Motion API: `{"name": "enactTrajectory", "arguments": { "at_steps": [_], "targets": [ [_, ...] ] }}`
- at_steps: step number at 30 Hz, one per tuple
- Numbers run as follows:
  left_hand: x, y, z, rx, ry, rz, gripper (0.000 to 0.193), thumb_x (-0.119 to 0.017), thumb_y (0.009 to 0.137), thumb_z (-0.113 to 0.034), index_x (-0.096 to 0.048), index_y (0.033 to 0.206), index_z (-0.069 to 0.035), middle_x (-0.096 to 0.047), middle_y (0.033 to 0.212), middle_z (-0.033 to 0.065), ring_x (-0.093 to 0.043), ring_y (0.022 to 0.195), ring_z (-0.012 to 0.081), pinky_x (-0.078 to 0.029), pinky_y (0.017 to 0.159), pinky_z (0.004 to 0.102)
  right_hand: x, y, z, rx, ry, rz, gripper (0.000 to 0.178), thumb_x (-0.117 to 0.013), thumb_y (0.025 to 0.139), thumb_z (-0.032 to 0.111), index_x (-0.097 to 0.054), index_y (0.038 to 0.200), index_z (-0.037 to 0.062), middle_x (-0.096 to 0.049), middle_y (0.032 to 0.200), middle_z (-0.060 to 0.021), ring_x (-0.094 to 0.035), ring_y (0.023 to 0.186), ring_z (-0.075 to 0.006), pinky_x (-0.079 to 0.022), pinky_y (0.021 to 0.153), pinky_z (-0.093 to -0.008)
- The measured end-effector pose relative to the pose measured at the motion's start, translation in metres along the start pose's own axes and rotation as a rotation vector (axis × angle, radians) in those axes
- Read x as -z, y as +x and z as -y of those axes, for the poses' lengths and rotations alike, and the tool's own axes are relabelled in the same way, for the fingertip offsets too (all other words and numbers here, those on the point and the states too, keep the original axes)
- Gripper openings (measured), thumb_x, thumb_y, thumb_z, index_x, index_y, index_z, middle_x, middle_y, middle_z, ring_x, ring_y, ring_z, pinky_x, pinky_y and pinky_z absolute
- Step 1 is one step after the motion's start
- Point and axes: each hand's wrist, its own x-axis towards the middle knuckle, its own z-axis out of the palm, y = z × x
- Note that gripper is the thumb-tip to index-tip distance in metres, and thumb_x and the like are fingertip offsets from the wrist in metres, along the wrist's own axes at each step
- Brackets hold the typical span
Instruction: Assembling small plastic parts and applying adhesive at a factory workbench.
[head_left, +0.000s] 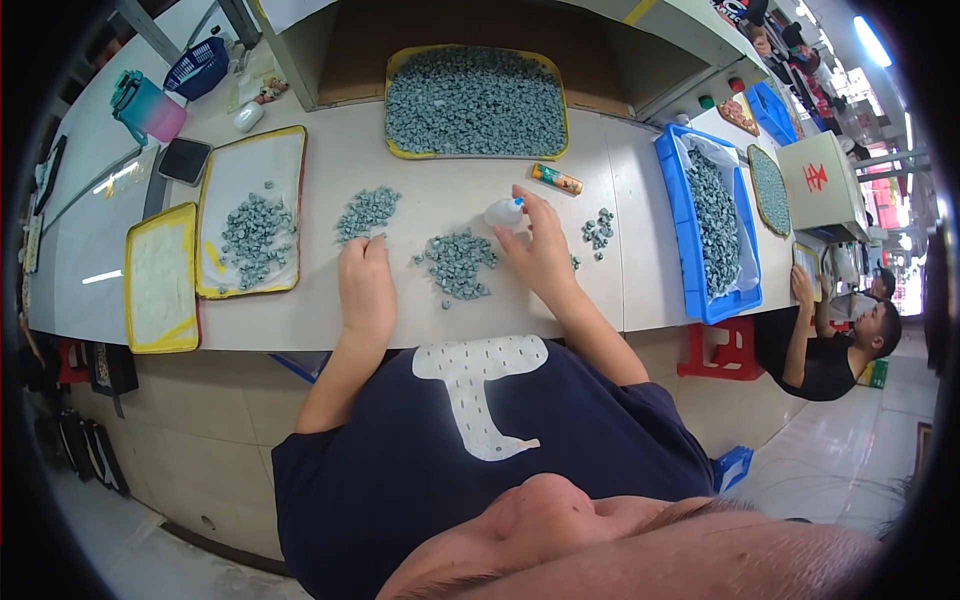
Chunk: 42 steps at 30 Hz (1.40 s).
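My right hand [543,250] is closed round a small white squeeze bottle [502,213] with a blue tip, thumb on the near side and fingers on the far side. My left hand [367,285] rests on the table with its fingers drawn together at the near edge of a pile of small grey-green pieces [368,212]. Whatever its fingertips pinch, if anything, is too small to make out. Between my hands lies a second pile of the pieces [460,265]. A few more pieces [598,230] are scattered to the right of my right hand.
Ahead stands a yellow-rimmed tray [563,110] full of pieces; an orange-green tube [556,179] lies before it. A blue bin [690,255] is at right. Left are a tray with pieces [290,170], another tray [160,280], a phone [185,160] and a bottle [150,108]. Someone sits far right.
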Motion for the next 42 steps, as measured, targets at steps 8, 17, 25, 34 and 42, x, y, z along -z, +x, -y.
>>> {"name": "enactTrajectory", "arguments": {
  "at_steps": [8,17,25,34,42],
  "targets": [
    [0.001,0.011,-0.029,0.044,-0.589,0.060,0.013,-0.059,0.088,-0.003,-0.063,0.098,0.006,-0.062,0.091,0.0132,-0.061,0.083,0.0245,-0.049,0.073,0.0325,0.001,-0.005,-0.018,-0.301,0.669,0.202,0.044,-0.060,0.093,0.017,-0.041,0.129,0.0022,-0.061,0.112,-0.0134,-0.062,0.097,-0.0205,-0.049,0.084,-0.0304],
    [-0.005,0.018,-0.045,0.230,-1.264,0.411,0.026,-0.054,0.094,-0.002,-0.058,0.118,0.005,-0.064,0.093,0.0094,-0.062,0.080,0.0141,-0.052,0.072,0.0260,0.022,-0.009,0.000,-0.351,1.169,0.307,0.047,-0.054,0.096,0.018,-0.034,0.134,0.0019,-0.060,0.106,-0.0118,-0.065,0.093,-0.0231,-0.052,0.081,-0.0315],
    [-0.016,0.012,-0.046,0.222,-1.481,0.368,0.032,-0.055,0.091,0.004,-0.049,0.122,0.003,-0.062,0.096,0.0126,-0.064,0.084,0.0168,-0.054,0.079,0.0281,0.028,-0.003,-0.002,-0.001,0.447,0.162,0.047,-0.073,0.079,0.014,-0.054,0.121,0.0048,-0.063,0.101,-0.0094,-0.064,0.092,-0.0209,-0.050,0.082,-0.0313],
    [-0.015,0.010,-0.035,0.116,-1.453,0.254,0.036,-0.053,0.090,0.008,-0.040,0.124,0.000,-0.063,0.098,0.0147,-0.065,0.088,0.0183,-0.054,0.081,0.0294,0.052,0.015,0.018,0.353,-0.152,0.083,0.039,-0.077,0.067,0.018,-0.066,0.104,0.0126,-0.067,0.093,0.0009,-0.060,0.084,-0.0175,-0.039,0.075,-0.0323],
    [-0.014,0.007,-0.020,-0.061,-1.271,0.172,0.034,-0.052,0.091,0.008,-0.039,0.121,-0.001,-0.064,0.100,0.0159,-0.065,0.088,0.0184,-0.054,0.082,0.0297,0.047,0.016,0.036,0.464,-0.310,0.074,0.036,-0.074,0.067,0.020,-0.066,0.103,0.0168,-0.065,0.091,0.0065,-0.058,0.081,-0.0147,-0.038,0.074,-0.0318]
  ]
}}
